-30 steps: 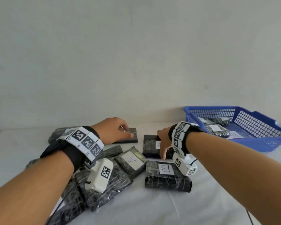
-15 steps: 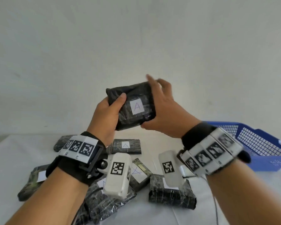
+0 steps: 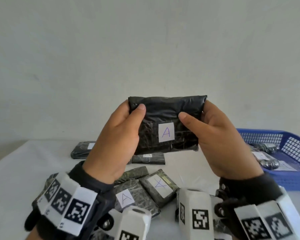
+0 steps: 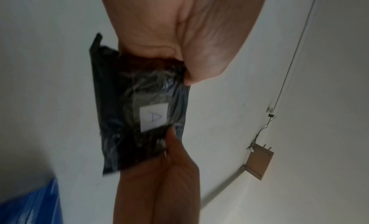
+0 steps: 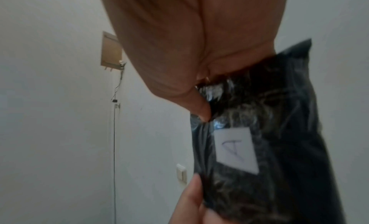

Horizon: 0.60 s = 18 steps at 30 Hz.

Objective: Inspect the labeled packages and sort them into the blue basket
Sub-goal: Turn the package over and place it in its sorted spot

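A black plastic-wrapped package (image 3: 164,111) with a white label marked A (image 3: 166,132) is held up above the table, label toward me. My left hand (image 3: 118,135) grips its left end, thumb on the front. My right hand (image 3: 213,135) grips its right end, thumb near the label. The left wrist view shows the same package (image 4: 127,117) pinched between thumb and fingers, and so does the right wrist view (image 5: 279,132). The blue basket (image 3: 291,149) stands on the table at the right and holds a few wrapped packages (image 3: 265,159).
Several more black packages lie on the white table (image 3: 24,170) below my hands, some with A labels (image 3: 158,185). One lies at the back left (image 3: 82,149). A bare wall rises behind the table.
Both hands reached down among the packages, then lifted one. Since half a second ago they turned it level and lowered it slightly, each hand now gripping one end.
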Available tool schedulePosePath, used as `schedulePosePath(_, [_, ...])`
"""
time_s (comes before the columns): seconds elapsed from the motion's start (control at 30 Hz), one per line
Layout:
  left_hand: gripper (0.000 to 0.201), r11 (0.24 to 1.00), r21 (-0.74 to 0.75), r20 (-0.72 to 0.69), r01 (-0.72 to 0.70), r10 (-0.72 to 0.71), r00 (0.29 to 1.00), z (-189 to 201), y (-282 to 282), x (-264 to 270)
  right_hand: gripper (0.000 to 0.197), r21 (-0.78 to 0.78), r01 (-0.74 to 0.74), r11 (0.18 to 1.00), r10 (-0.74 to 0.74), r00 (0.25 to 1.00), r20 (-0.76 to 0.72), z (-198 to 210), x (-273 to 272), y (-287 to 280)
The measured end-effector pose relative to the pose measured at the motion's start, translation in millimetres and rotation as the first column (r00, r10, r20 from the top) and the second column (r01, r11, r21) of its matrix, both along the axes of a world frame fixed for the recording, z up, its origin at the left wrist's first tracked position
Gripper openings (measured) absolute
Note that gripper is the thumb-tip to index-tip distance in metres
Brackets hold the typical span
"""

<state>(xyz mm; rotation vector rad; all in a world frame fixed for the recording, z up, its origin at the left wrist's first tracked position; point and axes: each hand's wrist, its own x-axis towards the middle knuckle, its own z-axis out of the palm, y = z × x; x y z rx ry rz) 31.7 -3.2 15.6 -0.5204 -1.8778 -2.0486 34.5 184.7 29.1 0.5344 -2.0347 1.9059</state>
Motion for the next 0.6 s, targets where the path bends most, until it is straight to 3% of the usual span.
schedulePosePath(0.13, [0.046, 0.994, -0.021, 0.075, 0.103, -0.102, 0.992, -3.0, 3.2, 1.3, 0.016, -0.101, -0.043, 0.994, 0.047, 0.998, 0.033, -0.1, 10.1, -7.0])
schedulePosePath(0.23, [0.036, 1.0, -0.015, 0.004, 0.005, -0.005, 1.0, -4.1, 8.4, 5.7, 0.027, -0.089, 0.01, 0.996, -0.007, 0.999, 0.035, -1.3, 13.9, -17.1])
schedulePosePath(0.33, [0.041, 0.993, -0.047, -0.09, -0.105, 0.101, 0.991, -5.5, 15.4, 10.3, 0.027, -0.091, 0.094, 0.991, -0.097, 0.995, -0.026, -4.0, 13.8, -27.5])
schedulePosePath(0.43, [0.027, 0.985, -0.037, -0.157, -0.167, 0.159, 0.975, -5.1, 15.3, 10.1, 0.022, -0.112, 0.075, 0.991, -0.081, 0.995, -0.05, -5.2, 14.7, -29.9])
schedulePosePath(0.53, [0.047, 0.986, -0.032, -0.132, -0.165, 0.16, 0.978, -5.9, 16.1, 10.5, 0.027, -0.068, 0.099, 0.993, -0.102, 0.993, -0.054, -7.3, 13.5, -28.4])
schedulePosePath(0.6, [0.045, 0.988, -0.006, -0.125, -0.156, 0.154, 0.98, -4.0, 17.0, 13.8, 0.032, -0.054, 0.11, 0.992, -0.113, 0.991, -0.066, -8.7, 12.4, -28.0])
